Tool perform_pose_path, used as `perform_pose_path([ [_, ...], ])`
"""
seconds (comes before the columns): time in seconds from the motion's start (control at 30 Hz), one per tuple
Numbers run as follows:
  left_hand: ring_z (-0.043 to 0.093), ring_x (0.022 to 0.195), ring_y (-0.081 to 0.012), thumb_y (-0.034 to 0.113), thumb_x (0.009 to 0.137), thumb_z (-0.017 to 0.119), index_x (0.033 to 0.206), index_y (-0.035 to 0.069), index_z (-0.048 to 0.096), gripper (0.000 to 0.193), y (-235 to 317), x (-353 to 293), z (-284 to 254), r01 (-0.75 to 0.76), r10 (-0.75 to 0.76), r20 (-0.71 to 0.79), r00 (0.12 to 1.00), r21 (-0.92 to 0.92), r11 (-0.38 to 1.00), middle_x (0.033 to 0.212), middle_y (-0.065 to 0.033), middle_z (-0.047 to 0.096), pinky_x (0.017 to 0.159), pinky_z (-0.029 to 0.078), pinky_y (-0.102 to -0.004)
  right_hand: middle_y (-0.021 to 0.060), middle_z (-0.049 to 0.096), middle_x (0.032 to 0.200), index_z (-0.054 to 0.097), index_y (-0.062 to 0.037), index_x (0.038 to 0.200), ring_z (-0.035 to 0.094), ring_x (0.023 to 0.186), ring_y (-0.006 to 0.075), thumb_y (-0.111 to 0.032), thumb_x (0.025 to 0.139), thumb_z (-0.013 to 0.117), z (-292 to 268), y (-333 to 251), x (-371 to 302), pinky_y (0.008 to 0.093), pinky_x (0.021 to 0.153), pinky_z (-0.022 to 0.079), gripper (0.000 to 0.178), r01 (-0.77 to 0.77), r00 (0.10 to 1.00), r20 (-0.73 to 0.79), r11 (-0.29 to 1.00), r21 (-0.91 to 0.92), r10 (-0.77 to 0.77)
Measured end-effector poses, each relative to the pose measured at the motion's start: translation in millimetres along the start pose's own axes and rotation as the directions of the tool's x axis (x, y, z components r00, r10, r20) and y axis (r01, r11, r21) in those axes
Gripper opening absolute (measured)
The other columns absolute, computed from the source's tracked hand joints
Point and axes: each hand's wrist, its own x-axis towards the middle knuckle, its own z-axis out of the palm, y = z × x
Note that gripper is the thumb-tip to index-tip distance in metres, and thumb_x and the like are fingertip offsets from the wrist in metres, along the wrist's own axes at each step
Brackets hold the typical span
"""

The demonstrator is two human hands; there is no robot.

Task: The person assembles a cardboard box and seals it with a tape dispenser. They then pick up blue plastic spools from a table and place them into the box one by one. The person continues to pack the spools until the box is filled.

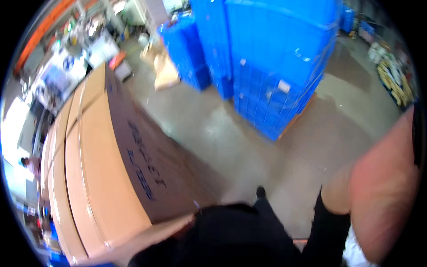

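Note:
Bare skin of my right arm (384,191), very near and blurred, fills the lower right, below it a black sleeve (329,227). No fingers of my right hand show there. My left hand is out of sight. Close on my left stands a large stack of brown cardboard cartons (102,169), taped and strapped, with dark handwriting on the side facing me. Whether my left hand touches the cartons is hidden. My dark clothing (227,236) and one dark shoe (261,192) show at the bottom.
Tall stacks of blue plastic crates (275,49) in clear wrap stand ahead on a wooden pallet (298,118). Beside them are a smaller blue stack (187,53) and tan sacks (162,66). Yellowish bundles (393,80) lie at the far right. Another person (32,163) is at the far left.

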Motion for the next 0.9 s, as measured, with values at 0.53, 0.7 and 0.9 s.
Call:
perform_pose_path([
  [0.53, 0.057, 0.104, -0.0363, 0.032, 0.097, 0.044, 0.123, 0.007, 0.055, 0.038, 191.5, 114.9, -47.1, 0.403, -0.572, -0.118, 0.812, -0.596, 0.695, 0.121, -0.022, 0.057, 0.093, 0.047, -0.0406, 0.0119, 0.06, 0.126, 0.053, -0.0016, 0.126, 0.057, 0.114, 0.0211, -0.018, 0.093, 0.059, 202.0, 498.0, -418.0, 0.0355, 0.098, 0.045, 0.038, -0.837, -0.229, 0.842, 0.344, -0.427, 0.488],
  [0.7, 0.057, 0.106, -0.0372, 0.034, 0.097, 0.044, 0.125, 0.007, 0.054, 0.04, 286.8, 220.0, -162.6, 0.263, -0.553, -0.11, 0.826, -0.792, 0.551, 0.123, -0.0222, 0.056, 0.094, 0.046, -0.0408, 0.022, 0.063, 0.113, 0.062, -0.0041, 0.117, 0.062, 0.104, 0.0326, -0.034, 0.086, 0.06, -3.4, 564.9, -563.7, 0.0418, 0.09, 0.048, 0.043, 0.03, -0.939, 0.124, 0.438, -0.899, 0.319],
  [0.9, 0.056, 0.111, -0.0407, 0.038, 0.095, 0.045, 0.13, 0.008, 0.053, 0.046, 313.8, 435.9, -376.2, -0.151, -0.156, -0.637, 0.754, -0.4, 0.904, 0.128, -0.023, 0.056, 0.095, 0.044, -0.0414, 0.0203, 0.069, 0.099, 0.073, -0.0093, 0.092, 0.068, 0.092, 0.0253, -0.035, 0.088, 0.06, -174.5, 613.8, -597.1, 0.0404, 0.071, 0.054, 0.029, 0.112, -0.729, -0.507, -0.651, -0.751, 0.459],
])
